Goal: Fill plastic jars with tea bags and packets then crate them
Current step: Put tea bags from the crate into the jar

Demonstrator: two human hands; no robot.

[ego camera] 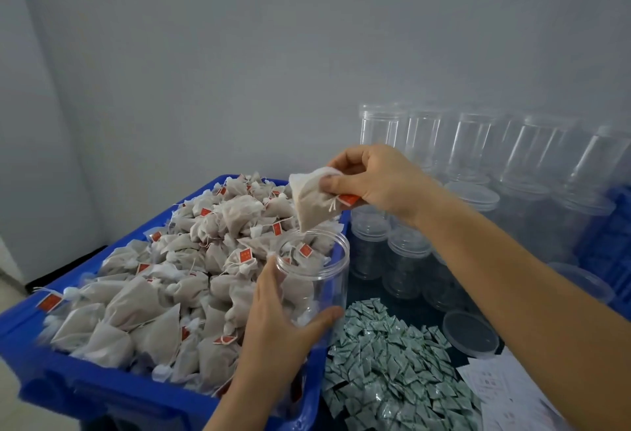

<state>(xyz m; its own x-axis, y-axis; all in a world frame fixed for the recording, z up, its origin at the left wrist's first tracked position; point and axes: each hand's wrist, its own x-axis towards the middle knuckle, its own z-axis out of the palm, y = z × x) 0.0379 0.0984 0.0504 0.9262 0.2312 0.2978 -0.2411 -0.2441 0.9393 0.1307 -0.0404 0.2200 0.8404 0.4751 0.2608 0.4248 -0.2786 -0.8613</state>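
Note:
My left hand (pixel 280 314) grips a clear plastic jar (pixel 319 260) tilted over the right side of a blue crate (pixel 102 393) heaped with beige tea bags (pixel 164 287) bearing red tags. A few tea bags lie inside the jar. My right hand (pixel 372 178) pinches one tea bag (pixel 312 198) by its top, its lower tip just above the jar's mouth. A pile of small green-and-white packets (pixel 386 362) lies on the dark table right of the crate.
Several empty clear jars (pixel 471 144) stand in rows at the back right, some stacked, against the grey wall. A loose clear lid (pixel 471 333) and white paper labels (pixel 505 386) lie near the packets. A second blue crate's edge (pixel 614 232) shows at far right.

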